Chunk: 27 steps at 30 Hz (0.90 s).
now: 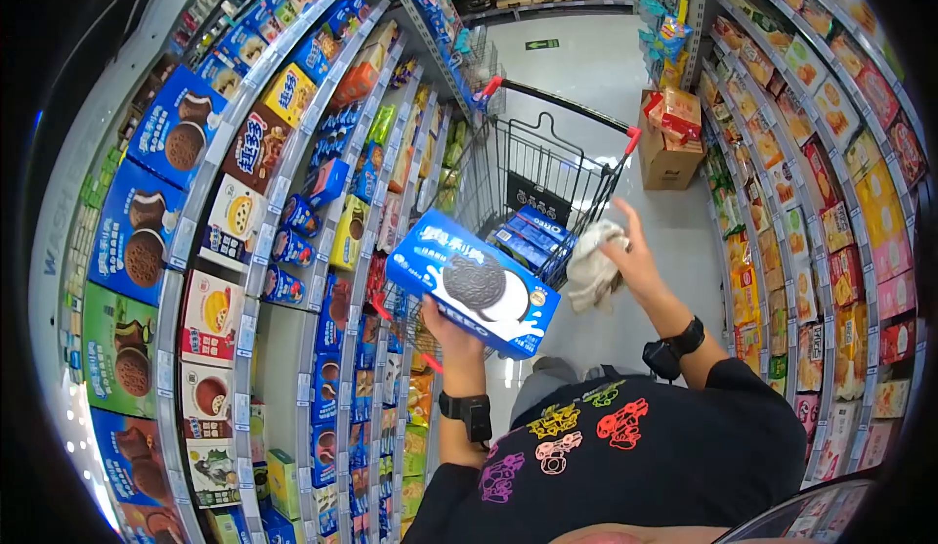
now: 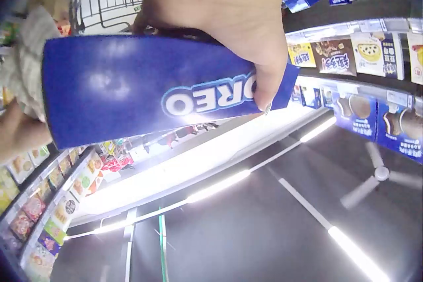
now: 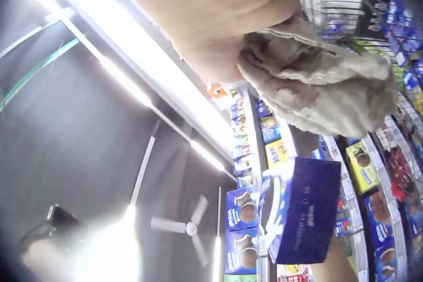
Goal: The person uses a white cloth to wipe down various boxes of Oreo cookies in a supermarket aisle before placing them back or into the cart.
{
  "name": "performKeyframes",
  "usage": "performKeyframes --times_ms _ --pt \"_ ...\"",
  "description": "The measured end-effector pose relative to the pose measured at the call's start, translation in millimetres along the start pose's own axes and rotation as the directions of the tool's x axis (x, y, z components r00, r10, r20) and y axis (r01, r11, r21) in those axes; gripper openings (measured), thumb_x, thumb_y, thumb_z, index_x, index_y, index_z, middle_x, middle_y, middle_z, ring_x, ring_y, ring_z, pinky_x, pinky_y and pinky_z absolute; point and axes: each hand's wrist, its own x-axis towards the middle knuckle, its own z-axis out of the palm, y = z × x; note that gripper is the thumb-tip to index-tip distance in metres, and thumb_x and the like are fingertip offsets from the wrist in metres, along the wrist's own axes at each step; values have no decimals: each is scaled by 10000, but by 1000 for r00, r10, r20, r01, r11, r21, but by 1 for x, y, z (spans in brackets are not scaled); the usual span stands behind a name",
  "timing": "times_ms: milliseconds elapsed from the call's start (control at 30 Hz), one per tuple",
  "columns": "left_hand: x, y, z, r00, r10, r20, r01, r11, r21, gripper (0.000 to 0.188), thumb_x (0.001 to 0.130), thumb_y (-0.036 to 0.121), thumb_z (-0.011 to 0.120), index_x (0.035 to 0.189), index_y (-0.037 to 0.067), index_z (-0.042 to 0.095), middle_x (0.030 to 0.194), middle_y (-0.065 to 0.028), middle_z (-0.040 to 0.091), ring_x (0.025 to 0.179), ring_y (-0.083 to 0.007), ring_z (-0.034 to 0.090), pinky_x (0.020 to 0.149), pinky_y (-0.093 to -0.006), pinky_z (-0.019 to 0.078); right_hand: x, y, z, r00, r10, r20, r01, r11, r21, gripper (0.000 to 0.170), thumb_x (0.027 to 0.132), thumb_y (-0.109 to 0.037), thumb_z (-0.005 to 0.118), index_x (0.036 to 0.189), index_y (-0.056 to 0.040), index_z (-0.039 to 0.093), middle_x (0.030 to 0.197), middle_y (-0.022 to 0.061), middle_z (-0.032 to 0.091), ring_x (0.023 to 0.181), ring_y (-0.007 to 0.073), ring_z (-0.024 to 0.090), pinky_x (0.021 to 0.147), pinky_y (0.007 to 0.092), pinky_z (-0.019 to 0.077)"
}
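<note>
My left hand (image 1: 451, 337) grips a large blue Oreo box (image 1: 479, 285) along its lower edge, thumb bent over the side printed OREO in the left wrist view. The box is tilted, its cookie picture facing up, in front of the shopping cart (image 1: 562, 102). A crumpled greyish-white cloth (image 1: 589, 272) with brownish stains hangs from my right hand (image 1: 637, 262), pinched by the thumb, index finger raised. In the right wrist view the cloth (image 3: 330, 93) bunches below the palm, above the end of the box (image 3: 310, 209). More blue Oreo packs (image 1: 539, 239) lie in the cart.
Shelves of boxed cookies (image 1: 147, 241) line the left side, with several blue boxes facing out. Packaged snacks fill the right shelves (image 1: 840, 280). A cardboard carton (image 1: 669, 165) with red packs on top stands on the pale floor (image 1: 586, 50) beyond the cart.
</note>
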Motion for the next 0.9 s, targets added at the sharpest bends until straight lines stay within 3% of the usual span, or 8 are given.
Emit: performKeyframes --times_ms 100,167,267,333,433,533,700,900 --pt "14 12 -4 991 -55 125 47 997 62 627 783 462 474 1234 36 387 1237 -142 441 1107 -305 446 951 -434 340 18 -32 44 983 -174 65 175 985 -10 683 722 1 543 1316 -106 223 1192 146 399 1072 190 426 888 300 382" --pt "24 18 -7 981 -107 161 99 993 62 635 772 438 493 1242 27 373 1235 -152 440 1107 -309 447 950 -432 341 32 -31 74 877 -422 230 461 873 -160 736 698 -35 579 1327 -74 200 1210 155 387 1110 212 415 894 320 385" --pt "48 23 -18 977 -150 152 138 987 86 643 769 428 487 1254 27 355 1236 -150 441 1123 -303 437 954 -415 340 39 -35 123 767 -324 553 555 768 -319 715 657 -96 618 1291 -47 292 1248 155 404 1119 303 419 918 373 359" --pt "62 34 -3 983 -83 161 72 995 74 644 777 439 467 1257 25 352 1241 -152 434 1123 -302 437 951 -413 343 48 -24 144 594 -457 662 782 521 -342 648 651 -73 594 1258 -78 370 1249 113 428 1150 313 375 961 391 295" --pt "79 50 -26 974 -133 185 118 989 90 686 774 480 442 1258 3 345 1238 -157 433 1106 -293 456 936 -406 365 56 -10 160 476 -459 750 863 410 -296 560 660 -64 573 1205 -111 454 1241 47 453 1193 301 323 1003 445 198" --pt "83 61 -39 953 -216 210 204 976 78 735 698 429 552 1250 -11 348 1220 -157 452 1084 -279 479 920 -386 389 68 -10 166 414 -470 779 902 326 -282 500 673 -72 574 1164 -131 504 1232 14 468 1211 305 307 1003 505 146" --pt "89 80 -28 938 -265 224 223 955 198 827 559 224 718 1253 -10 335 1183 -122 476 1061 -243 495 906 -336 402 103 -7 183 320 -633 705 946 248 -207 457 692 -152 595 1128 -71 486 1245 140 403 1201 453 265 949 569 240" --pt "111 84 -19 924 -152 350 2 920 392 873 545 181 734 1274 -5 291 1183 -87 455 1069 -189 463 901 -306 369 147 -23 206 363 -744 561 905 426 -21 541 661 -178 647 1167 -94 474 1262 227 319 1186 414 320 958 466 283"
